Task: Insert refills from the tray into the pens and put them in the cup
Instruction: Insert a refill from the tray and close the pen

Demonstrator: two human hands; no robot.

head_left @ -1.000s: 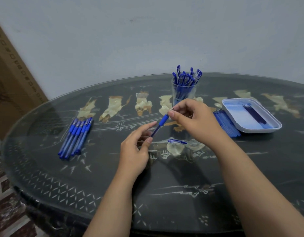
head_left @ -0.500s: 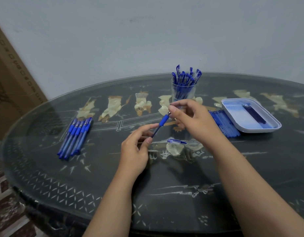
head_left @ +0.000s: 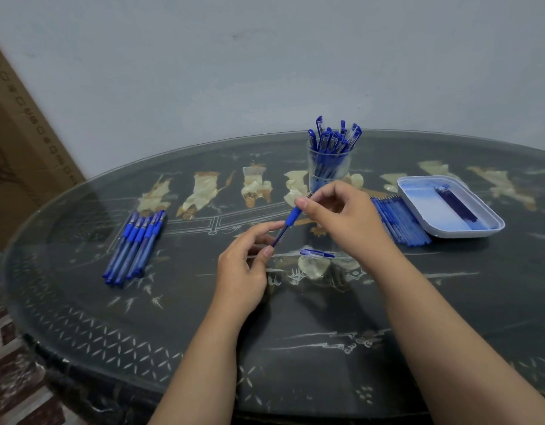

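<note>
Blue pen (head_left: 288, 223), tilted, above dark glass surface (head_left: 295, 332): left grip (head_left: 243, 271) pinches lower barrel, right grip (head_left: 344, 219) pinches upper end. Pen cap (head_left: 317, 254) lies beneath. Refills (head_left: 456, 207) in white tray (head_left: 418, 197), right; pen-filled clear cup (head_left: 328, 167) behind.

no text was legible, row of dark printed marks ran along the edge of the tall brown cardboard box (head_left: 20, 118) at left, too blurred to read
</note>
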